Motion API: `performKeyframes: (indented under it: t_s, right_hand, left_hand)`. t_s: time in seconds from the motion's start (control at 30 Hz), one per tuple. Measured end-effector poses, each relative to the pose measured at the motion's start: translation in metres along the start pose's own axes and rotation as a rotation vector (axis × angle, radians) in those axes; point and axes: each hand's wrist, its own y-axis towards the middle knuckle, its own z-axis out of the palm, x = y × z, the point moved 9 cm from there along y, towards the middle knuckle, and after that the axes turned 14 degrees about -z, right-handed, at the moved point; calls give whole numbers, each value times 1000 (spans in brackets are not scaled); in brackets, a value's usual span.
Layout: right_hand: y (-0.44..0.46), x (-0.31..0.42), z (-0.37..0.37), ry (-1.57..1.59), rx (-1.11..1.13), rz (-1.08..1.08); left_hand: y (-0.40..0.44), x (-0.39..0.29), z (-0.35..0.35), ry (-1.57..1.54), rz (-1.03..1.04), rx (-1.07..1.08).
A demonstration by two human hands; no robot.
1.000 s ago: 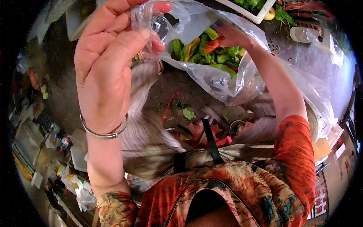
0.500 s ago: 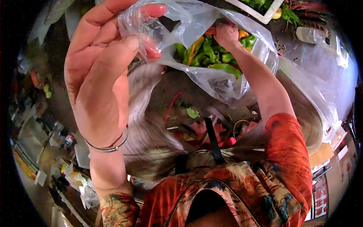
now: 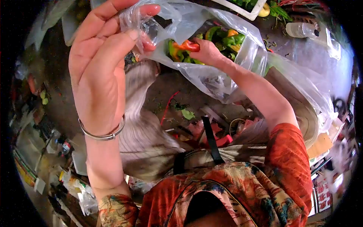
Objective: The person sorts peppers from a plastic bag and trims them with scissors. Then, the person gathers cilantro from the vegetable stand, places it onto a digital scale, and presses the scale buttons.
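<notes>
At the upper left, my left hand (image 3: 102, 68) pinches the bunched edge of a clear plastic bag (image 3: 215, 81) between thumb and fingers. The bag's mouth gapes open toward me. Inside lie green peppers (image 3: 227, 41), some partly orange or yellow. My right hand (image 3: 208, 52) reaches into the bag from the right, its fingers closed on a red-orange pepper (image 3: 189, 46) at the left part of the pile. Its fingertips are partly hidden.
A white crate (image 3: 247, 13) with green vegetables stands at the top. Right of it are a yellow onion-like vegetable (image 3: 264, 10) and a plastic bottle (image 3: 300, 30). A red string (image 3: 169, 108) and a leaf (image 3: 188, 114) lie on the floor between my legs.
My right hand has moved left across the pepper pile, and a red-orange pepper now shows at its fingers. My left hand keeps its hold on the bag's edge with little movement.
</notes>
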Motion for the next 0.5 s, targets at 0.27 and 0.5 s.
performKeyframes:
  t_s: [0.27,0.5]
  right_hand:
    - [-3,-28,-74,-186,193,153]
    - [-43,-59,-55,-531,603,-21]
  left_hand:
    - [-3,-2,6,-47,16,48]
    - [-4,-5,4,-61,11,43]
